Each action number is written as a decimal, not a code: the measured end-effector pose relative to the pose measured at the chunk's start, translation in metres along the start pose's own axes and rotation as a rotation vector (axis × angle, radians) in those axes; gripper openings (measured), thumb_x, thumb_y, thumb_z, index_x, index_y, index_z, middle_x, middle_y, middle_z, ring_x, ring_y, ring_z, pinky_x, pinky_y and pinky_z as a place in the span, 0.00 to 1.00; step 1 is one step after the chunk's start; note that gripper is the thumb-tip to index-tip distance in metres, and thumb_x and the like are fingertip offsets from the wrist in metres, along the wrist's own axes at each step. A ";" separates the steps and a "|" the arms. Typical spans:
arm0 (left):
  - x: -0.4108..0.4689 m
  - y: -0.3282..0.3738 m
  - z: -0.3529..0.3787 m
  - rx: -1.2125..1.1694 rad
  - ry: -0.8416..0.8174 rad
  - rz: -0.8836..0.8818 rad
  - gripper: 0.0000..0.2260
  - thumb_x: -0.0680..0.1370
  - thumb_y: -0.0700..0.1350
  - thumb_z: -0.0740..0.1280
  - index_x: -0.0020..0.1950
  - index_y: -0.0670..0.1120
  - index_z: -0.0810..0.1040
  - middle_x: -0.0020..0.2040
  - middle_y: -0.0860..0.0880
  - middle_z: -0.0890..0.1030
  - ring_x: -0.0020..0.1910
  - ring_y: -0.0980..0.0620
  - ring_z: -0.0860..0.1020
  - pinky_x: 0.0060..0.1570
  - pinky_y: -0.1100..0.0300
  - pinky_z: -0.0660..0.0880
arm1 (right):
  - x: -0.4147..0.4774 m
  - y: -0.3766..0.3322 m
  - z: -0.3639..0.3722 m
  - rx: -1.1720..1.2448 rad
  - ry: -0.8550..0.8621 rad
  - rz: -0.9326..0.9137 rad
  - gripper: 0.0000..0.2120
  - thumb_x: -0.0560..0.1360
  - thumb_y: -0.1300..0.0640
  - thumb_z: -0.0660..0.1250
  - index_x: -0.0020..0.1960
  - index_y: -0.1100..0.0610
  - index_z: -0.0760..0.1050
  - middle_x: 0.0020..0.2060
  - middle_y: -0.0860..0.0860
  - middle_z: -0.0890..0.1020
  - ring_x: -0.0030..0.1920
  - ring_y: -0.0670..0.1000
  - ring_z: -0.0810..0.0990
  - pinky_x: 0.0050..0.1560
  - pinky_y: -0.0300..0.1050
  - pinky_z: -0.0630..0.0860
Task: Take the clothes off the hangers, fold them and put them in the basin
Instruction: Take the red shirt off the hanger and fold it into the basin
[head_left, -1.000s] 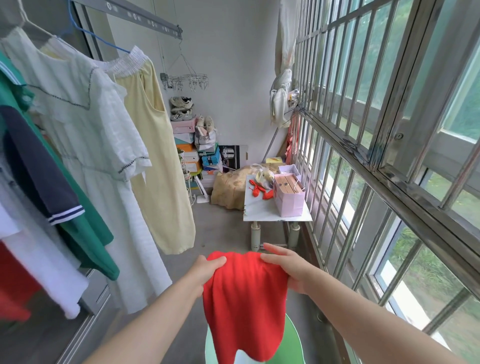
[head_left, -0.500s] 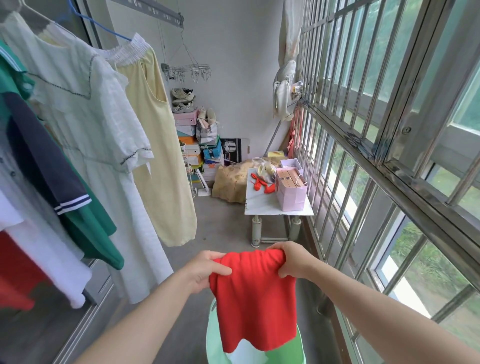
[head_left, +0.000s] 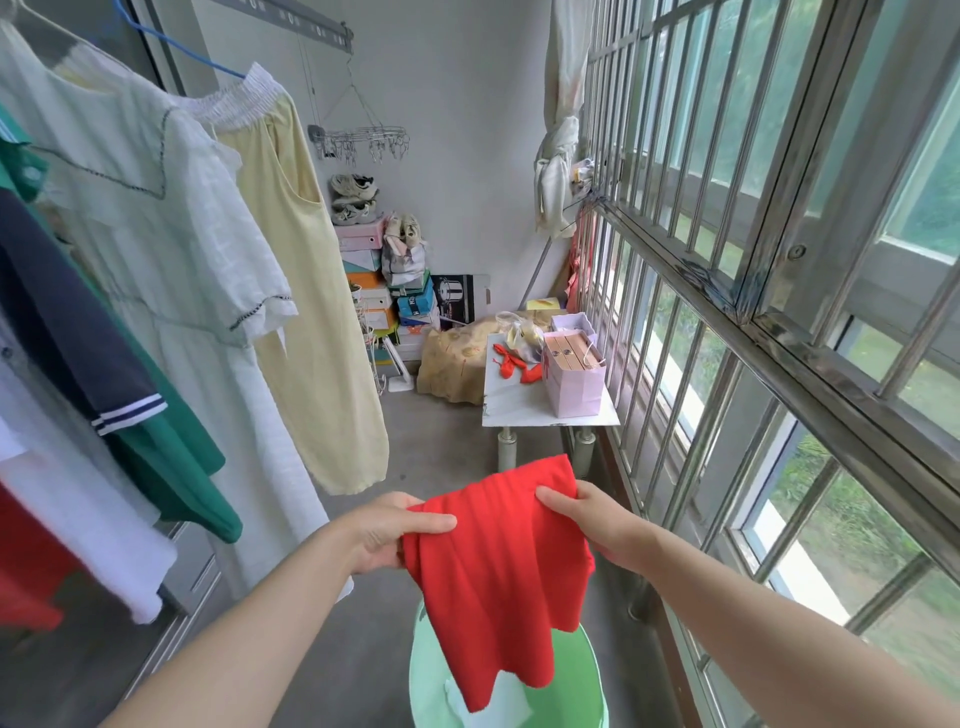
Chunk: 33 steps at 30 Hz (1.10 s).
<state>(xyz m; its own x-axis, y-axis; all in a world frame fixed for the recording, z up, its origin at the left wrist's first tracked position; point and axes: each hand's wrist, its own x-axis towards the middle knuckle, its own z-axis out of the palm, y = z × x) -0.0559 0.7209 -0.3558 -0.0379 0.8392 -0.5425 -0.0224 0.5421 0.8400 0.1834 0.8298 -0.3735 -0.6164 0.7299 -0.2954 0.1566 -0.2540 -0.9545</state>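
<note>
L hand (head_left: 387, 532) & R hand (head_left: 582, 519) tilted red top (head_left: 498, 577).

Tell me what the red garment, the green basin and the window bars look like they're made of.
Red garment: soft knit fabric, probably cotton jersey; it drapes and shows fine ribs. Green basin: likely plastic; smooth, evenly coloured, slightly glossy wall. Window bars: metal, seemingly stainless steel; silvery with bright reflections.

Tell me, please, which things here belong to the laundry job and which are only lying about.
Job: red garment, gripped by the left hand and right hand; green basin below it; white dress, yellow dress and green garment, all hanging.

Lying about: table, pink bag, shoe boxes, shoes, clip rack.
</note>
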 end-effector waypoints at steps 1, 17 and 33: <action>0.000 0.002 0.001 0.043 0.013 -0.008 0.25 0.61 0.46 0.78 0.55 0.39 0.80 0.51 0.41 0.84 0.46 0.47 0.83 0.45 0.54 0.79 | 0.000 0.000 0.003 0.020 0.016 0.031 0.09 0.78 0.56 0.64 0.53 0.59 0.78 0.47 0.55 0.84 0.45 0.51 0.83 0.53 0.46 0.79; -0.002 0.026 0.046 0.761 0.020 0.145 0.18 0.66 0.50 0.78 0.53 0.48 0.78 0.48 0.53 0.83 0.44 0.58 0.81 0.43 0.63 0.78 | 0.000 -0.010 0.014 -0.273 -0.008 0.086 0.19 0.80 0.44 0.58 0.42 0.58 0.77 0.38 0.52 0.81 0.37 0.49 0.80 0.43 0.42 0.77; -0.003 0.041 0.020 0.306 0.062 -0.114 0.32 0.50 0.42 0.79 0.53 0.40 0.79 0.49 0.40 0.84 0.47 0.43 0.82 0.55 0.46 0.78 | -0.006 0.026 -0.010 -0.211 0.086 0.199 0.02 0.77 0.60 0.65 0.46 0.54 0.74 0.41 0.50 0.79 0.33 0.43 0.76 0.34 0.35 0.70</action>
<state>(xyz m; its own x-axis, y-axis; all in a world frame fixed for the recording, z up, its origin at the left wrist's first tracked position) -0.0368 0.7413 -0.3193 -0.1137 0.7733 -0.6237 0.2710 0.6281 0.7294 0.1987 0.8250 -0.3973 -0.4914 0.7325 -0.4711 0.4302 -0.2662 -0.8626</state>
